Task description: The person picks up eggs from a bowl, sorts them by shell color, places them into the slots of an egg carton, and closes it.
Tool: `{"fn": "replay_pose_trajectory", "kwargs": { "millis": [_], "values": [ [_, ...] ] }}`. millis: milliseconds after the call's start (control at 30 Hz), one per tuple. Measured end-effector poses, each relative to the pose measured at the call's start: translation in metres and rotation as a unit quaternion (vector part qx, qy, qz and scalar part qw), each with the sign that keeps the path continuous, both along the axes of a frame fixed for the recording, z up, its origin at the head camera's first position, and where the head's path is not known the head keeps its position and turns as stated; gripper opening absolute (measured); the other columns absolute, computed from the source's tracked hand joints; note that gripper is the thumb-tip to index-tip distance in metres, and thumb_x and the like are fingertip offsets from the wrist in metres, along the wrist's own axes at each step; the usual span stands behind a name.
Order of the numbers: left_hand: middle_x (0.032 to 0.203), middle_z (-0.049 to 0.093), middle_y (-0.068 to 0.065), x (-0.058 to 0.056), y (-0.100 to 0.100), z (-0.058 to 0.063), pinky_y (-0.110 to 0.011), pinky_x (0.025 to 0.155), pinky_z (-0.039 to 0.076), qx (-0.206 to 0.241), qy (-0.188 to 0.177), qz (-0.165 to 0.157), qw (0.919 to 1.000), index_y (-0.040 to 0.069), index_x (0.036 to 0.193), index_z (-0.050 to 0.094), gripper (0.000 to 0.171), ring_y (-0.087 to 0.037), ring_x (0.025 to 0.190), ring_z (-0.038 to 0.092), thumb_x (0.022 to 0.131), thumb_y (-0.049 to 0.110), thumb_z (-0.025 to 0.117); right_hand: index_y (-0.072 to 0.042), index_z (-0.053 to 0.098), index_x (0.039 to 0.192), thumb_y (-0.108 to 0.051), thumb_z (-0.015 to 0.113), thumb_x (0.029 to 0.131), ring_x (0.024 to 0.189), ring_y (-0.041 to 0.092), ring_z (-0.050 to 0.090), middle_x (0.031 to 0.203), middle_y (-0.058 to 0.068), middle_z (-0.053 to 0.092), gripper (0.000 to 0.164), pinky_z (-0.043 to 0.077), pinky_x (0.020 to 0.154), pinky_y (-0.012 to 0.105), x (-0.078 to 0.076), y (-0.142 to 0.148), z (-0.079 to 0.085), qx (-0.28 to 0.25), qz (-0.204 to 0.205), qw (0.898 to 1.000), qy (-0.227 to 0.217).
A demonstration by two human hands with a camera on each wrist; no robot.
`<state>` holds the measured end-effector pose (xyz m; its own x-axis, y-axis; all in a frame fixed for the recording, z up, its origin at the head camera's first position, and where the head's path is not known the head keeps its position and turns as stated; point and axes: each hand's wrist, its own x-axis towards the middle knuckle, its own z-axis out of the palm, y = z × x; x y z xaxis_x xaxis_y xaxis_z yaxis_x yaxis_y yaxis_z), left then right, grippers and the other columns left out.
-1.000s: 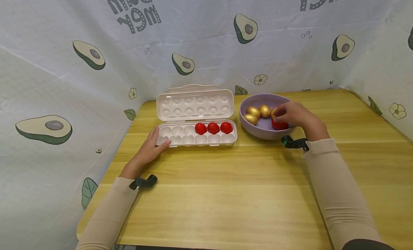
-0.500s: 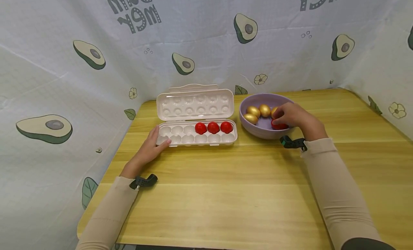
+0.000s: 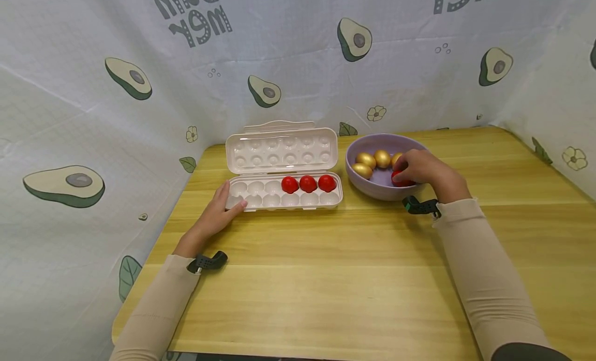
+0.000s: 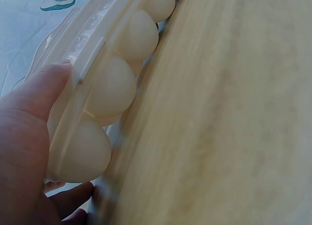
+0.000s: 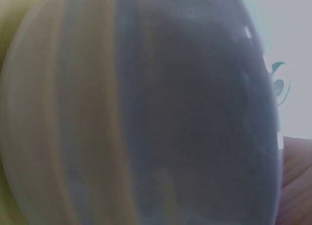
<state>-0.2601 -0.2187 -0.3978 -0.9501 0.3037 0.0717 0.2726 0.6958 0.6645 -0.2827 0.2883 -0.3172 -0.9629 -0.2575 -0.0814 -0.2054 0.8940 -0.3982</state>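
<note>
A white plastic egg carton (image 3: 293,203) lies on the wooden table with its lid (image 3: 281,150) tipped back. Three red eggs (image 3: 308,184) fill the right half of its back row. My left hand (image 3: 213,212) grips the carton's left end; in the left wrist view its thumb (image 4: 46,91) lies over the rim and its fingers are under the end cup. Inside the purple bowl (image 3: 384,194), my right hand (image 3: 426,169) holds a red egg (image 3: 400,181), partly covered by the fingers. Several gold eggs (image 3: 365,160) lie beside it.
The bowl stands just right of the carton, its side wall (image 5: 195,113) filling most of the right wrist view. Behind the table (image 3: 307,288) hangs a white cloth (image 3: 307,50) printed with avocados. A black camera mount (image 3: 209,261) sits on the left wrist.
My right hand has shifted very slightly inside the bowl, around the red egg. My left hand and the carton have stayed in place.
</note>
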Motion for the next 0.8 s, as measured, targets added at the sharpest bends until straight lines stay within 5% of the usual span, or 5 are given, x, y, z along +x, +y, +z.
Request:
{"fn": "replay_pose_trajectory", "kwargs": {
  "millis": [800],
  "values": [
    [0.15, -0.005, -0.005, 0.0006, -0.0001, 0.0006, -0.048, 0.108, 0.007, 0.008, -0.001, -0.001, 1.0, 0.012, 0.145, -0.005, 0.089, -0.023, 0.136, -0.001, 0.086, 0.055, 0.047, -0.002, 0.066, 0.1, -0.019, 0.071, 0.076, 0.083, 0.025, 0.053, 0.088, 0.008, 0.064, 0.03, 0.041, 0.078, 0.042, -0.0042, -0.0019, -0.0038, 0.034, 0.011, 0.999, 0.003]
  ]
}}
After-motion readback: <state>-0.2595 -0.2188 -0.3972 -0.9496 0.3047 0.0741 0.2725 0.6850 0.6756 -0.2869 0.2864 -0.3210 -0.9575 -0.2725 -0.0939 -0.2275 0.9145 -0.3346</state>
